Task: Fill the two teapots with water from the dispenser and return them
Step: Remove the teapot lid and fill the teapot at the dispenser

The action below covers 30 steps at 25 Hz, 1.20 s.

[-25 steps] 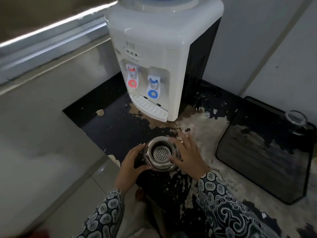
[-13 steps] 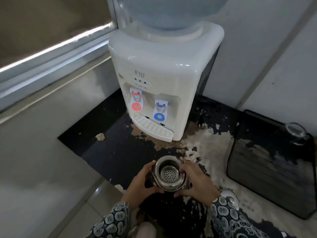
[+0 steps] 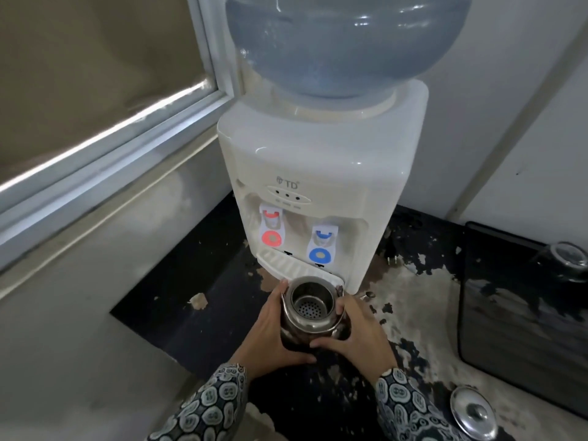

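Observation:
A steel teapot [image 3: 313, 316] without its lid, a perforated strainer showing inside, is held just in front of the white water dispenser [image 3: 318, 198]. My left hand [image 3: 270, 329] wraps its left side and my right hand [image 3: 356, 332] wraps its right side and front. The pot's mouth sits at the edge of the drip tray [image 3: 286, 265], below and between the red tap [image 3: 271, 229] and the blue tap [image 3: 321, 246]. Its round steel lid [image 3: 474, 412] lies on the surface at lower right. A second teapot is not visible.
A blue water bottle [image 3: 346, 43] tops the dispenser. A black tray [image 3: 515, 329] lies to the right with a glass-lidded item [image 3: 569, 259] at its far edge. The worn black surface [image 3: 191, 281] has peeling patches. A window frame [image 3: 105, 148] runs along the left.
Both hands have carried the teapot forward, from the open surface up to the drip tray. The view has tilted up, showing the bottle, and the lid has come into sight.

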{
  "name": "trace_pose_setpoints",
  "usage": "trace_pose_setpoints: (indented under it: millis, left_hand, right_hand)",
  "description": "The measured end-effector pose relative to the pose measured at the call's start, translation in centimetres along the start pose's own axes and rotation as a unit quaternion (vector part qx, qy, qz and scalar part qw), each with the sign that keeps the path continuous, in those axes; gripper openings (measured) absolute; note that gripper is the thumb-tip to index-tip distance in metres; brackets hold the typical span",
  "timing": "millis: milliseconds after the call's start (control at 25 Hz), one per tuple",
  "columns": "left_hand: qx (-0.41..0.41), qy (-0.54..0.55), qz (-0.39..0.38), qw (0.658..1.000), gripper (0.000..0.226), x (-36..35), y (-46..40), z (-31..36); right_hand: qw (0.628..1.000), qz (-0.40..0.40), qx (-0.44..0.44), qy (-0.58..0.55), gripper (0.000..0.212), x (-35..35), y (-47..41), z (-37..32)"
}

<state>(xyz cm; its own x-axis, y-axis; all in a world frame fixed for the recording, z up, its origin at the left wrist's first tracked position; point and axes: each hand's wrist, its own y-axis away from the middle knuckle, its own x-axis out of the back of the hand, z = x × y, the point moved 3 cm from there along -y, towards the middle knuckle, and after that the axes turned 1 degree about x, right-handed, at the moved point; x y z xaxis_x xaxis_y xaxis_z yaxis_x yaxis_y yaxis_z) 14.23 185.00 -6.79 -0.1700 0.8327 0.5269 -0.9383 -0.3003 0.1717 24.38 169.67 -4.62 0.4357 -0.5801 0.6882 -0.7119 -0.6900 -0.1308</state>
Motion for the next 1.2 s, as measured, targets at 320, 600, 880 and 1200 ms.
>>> trace_pose_setpoints:
  millis: [320, 600, 880, 1200]
  left_hand:
    - [-0.015, 0.001, 0.049, 0.999, 0.143, 1.5, -4.5, 0.7]
    - [-0.007, 0.002, 0.022, 1.0, 0.14, 2.8, -6.4, 1.7]
    - [-0.003, -0.005, -0.012, 1.0, 0.137, 3.2, -7.6, 1.9]
    - [-0.03, 0.026, -0.018, 0.999, 0.131, 3.5, -7.3, 2.2]
  right_hand:
    - [0.997, 0.043, -0.058, 0.021, 0.063, 0.0, -3.5, -2.1]
    - [0.992, 0.048, -0.117, 0.027, 0.056, 2.4, -5.0, -2.8]
    - [0.978, 0.066, -0.157, 0.125, 0.027, 3.0, -6.9, -2.7]
    - [0.976, 0.053, -0.195, 0.081, 0.022, 2.1, -7.4, -2.7]
